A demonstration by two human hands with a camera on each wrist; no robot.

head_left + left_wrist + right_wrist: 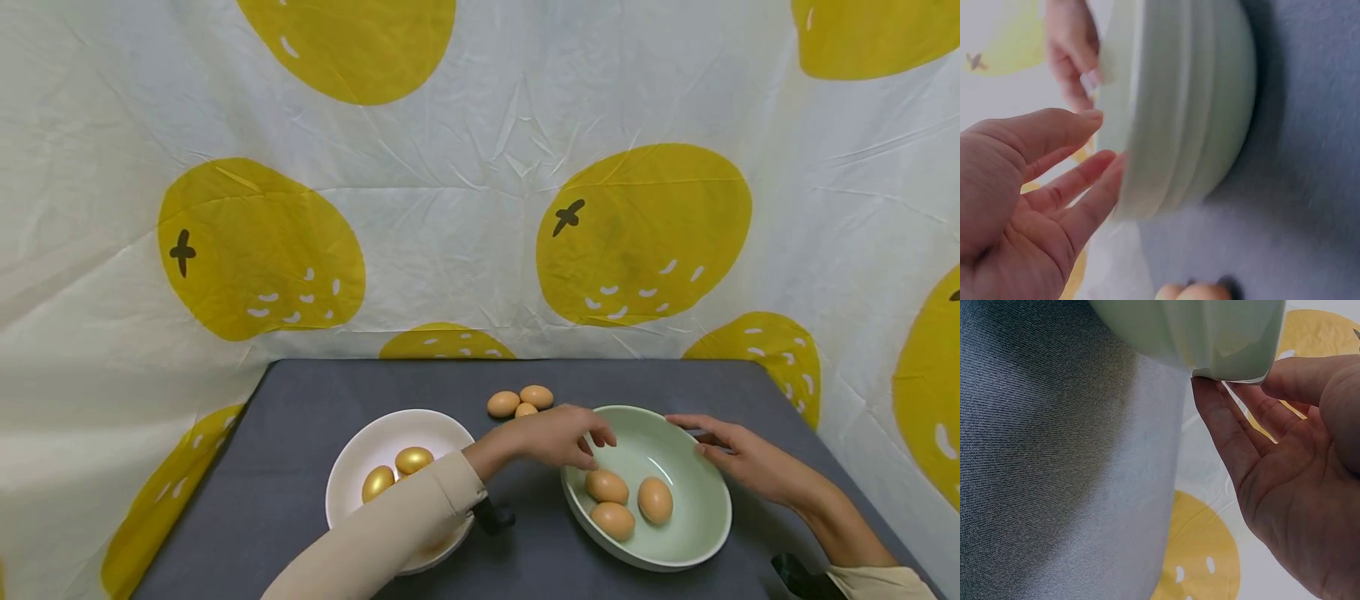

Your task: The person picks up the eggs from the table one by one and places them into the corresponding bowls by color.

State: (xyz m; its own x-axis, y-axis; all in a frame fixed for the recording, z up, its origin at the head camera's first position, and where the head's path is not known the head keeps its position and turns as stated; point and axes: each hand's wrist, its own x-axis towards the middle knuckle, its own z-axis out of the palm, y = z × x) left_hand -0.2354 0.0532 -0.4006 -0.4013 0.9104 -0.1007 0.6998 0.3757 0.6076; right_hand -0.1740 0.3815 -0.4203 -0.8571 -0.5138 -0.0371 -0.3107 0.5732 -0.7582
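A light green bowl [693,475] stands on the right of the table with three brown eggs [656,500] inside. My left hand [558,436] hangs palm down over its left rim, fingers loosely bent and holding nothing. In the left wrist view, its fingertips [1113,165] are beside the rim. On the far right side, my right hand [750,458] holds the bowl's rim lightly, thumb over the edge and fingers along the outer wall. The right wrist view shows these fingers [1229,425] touching the bowl [1229,337] from outside.
To the left is a white bowl [352,442] with gold eggs [414,460], partly hidden by my left sleeve [397,525]. Several brown eggs [503,404] lie together on the dark table [247,500] behind my left hand. A fruit-patterned curtain [465,250] hangs behind.
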